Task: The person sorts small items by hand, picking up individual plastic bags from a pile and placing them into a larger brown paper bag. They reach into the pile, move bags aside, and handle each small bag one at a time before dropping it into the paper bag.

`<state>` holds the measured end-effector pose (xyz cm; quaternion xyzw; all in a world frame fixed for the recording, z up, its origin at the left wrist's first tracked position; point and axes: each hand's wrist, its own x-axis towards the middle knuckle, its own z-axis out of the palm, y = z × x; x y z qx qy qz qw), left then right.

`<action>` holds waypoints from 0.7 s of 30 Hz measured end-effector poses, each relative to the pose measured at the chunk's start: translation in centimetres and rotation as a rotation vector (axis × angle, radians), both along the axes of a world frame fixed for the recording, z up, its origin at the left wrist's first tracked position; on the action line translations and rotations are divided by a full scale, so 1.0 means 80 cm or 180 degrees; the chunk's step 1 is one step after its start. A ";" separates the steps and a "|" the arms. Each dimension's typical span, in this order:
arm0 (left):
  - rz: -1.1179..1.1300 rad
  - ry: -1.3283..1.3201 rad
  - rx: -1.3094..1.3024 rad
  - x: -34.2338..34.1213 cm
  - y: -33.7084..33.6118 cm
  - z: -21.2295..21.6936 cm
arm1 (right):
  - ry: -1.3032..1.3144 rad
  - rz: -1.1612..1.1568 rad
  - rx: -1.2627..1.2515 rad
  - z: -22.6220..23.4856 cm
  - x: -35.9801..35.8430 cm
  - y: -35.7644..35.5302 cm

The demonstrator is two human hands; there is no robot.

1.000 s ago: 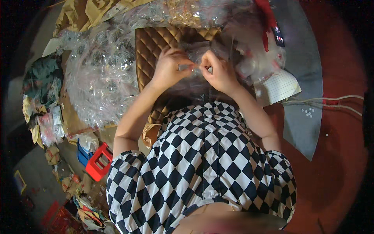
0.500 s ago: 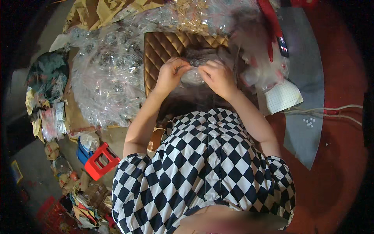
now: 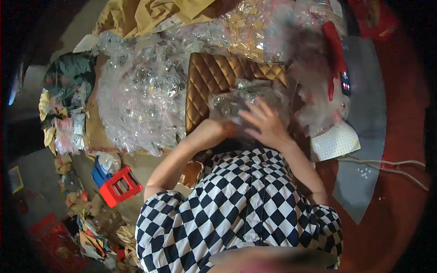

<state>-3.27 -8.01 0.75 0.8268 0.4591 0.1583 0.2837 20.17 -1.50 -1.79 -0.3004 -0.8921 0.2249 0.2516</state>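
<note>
From my remote seat, I see a heap of clear plastic bags (image 3: 141,91) crowding the left, crumpled brown paper (image 3: 168,12) along the far side, and a red cloth (image 3: 336,59) beside a phone (image 3: 346,84) at far right. A dotted white sheet (image 3: 337,142) lies right of the hands. Clear pouches (image 3: 222,103) rest on a quilted bronze cushion (image 3: 200,82). The right hand (image 3: 269,129) spreads its fingers apart at the pouches' near right; the left hand (image 3: 216,132), blurred, curls its fingers, and I cannot tell whether they grip anything. The cushion's left edge meets the heap; I find wider room at right, where a gray mat (image 3: 357,200) carrying white pellets (image 3: 363,173) narrows toward the near side.
</note>
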 end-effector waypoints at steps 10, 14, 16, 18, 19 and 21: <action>0.1530 0.0585 0.1379 -0.133 0.237 -0.037 | -0.0396 0.0659 -0.0858 0.000 0.020 -0.015; 0.1596 0.1705 0.1391 -0.192 0.309 -0.121 | -0.0719 -0.0049 -0.1638 -0.002 0.029 0.036; 0.1307 0.2104 0.1813 -0.195 0.325 -0.151 | -0.0398 -0.1060 -0.3193 0.027 0.026 0.087; 0.1058 0.2322 0.1254 -0.174 0.344 -0.140 | -0.2712 -0.0653 0.0178 -0.083 0.076 0.122; 0.1146 0.2428 0.1390 -0.172 0.339 -0.133 | -0.1177 -0.1167 0.0530 -0.088 0.043 0.131; 0.1136 0.2487 0.1191 -0.160 0.326 -0.107 | 0.0394 -0.1656 0.0839 -0.099 0.012 0.161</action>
